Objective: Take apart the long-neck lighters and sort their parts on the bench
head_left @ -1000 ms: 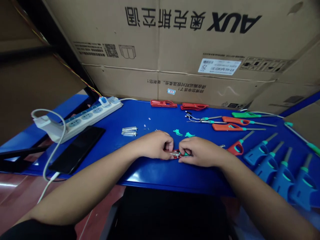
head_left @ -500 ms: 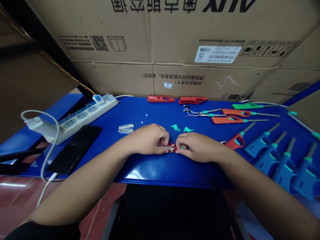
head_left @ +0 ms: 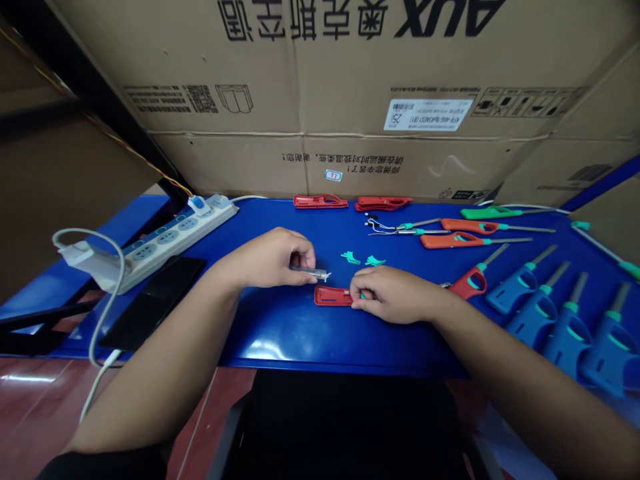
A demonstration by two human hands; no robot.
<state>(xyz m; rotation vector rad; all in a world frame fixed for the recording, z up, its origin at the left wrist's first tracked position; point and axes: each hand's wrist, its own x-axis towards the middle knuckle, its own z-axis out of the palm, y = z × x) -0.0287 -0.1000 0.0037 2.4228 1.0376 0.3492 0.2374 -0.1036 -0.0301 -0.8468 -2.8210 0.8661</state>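
White plastic is forming a power strip point(head_left: 173, 241) at left. Rightward, the left hand point(head_left: 273, 259) is pinching a clear tube point(head_left: 315, 272) between thumb and fingers, just apart from the red case half point(head_left: 332, 297), which is lying open on the blue table point(head_left: 340, 343). The right hand point(head_left: 389, 294) is gripping its right end with curled fingers; keeping that hold steady and light is probably helping loose parts stay seated. Farther right, blue lighters point(head_left: 566, 350) are lying.

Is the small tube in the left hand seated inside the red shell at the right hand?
No, the left hand holds the small tube outside the red shell, with blue table visible between them.
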